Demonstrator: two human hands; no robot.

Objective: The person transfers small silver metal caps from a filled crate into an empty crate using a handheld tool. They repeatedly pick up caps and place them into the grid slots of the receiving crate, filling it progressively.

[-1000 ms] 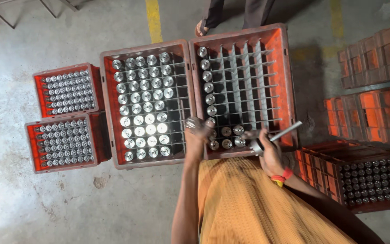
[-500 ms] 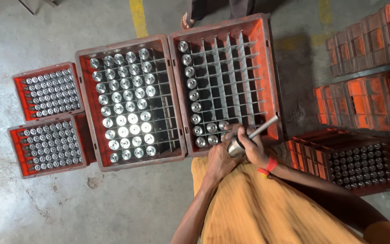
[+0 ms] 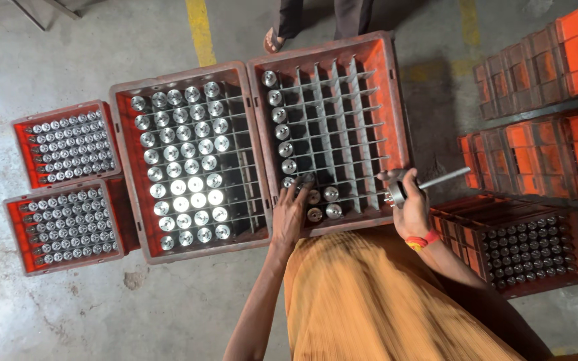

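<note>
Right hand (image 3: 411,204) fist-wrapped round metal shafted part (image 3: 429,184) just beside right crate (image 3: 396,100) near corner; long axis near-level, rod tip pointing right, slightly up. Left hand (image 3: 291,214) fingers spread, resting on cylinders (image 3: 322,204) in crate's near-left compartments.

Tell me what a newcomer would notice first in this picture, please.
Two big orange crates with dividers lie side by side in the middle: the left one is almost full of shiny metal parts, the right one mostly empty. The left hand reaches into the right crate's near corner, while the right hand holds a metal tool at its edge.
</note>
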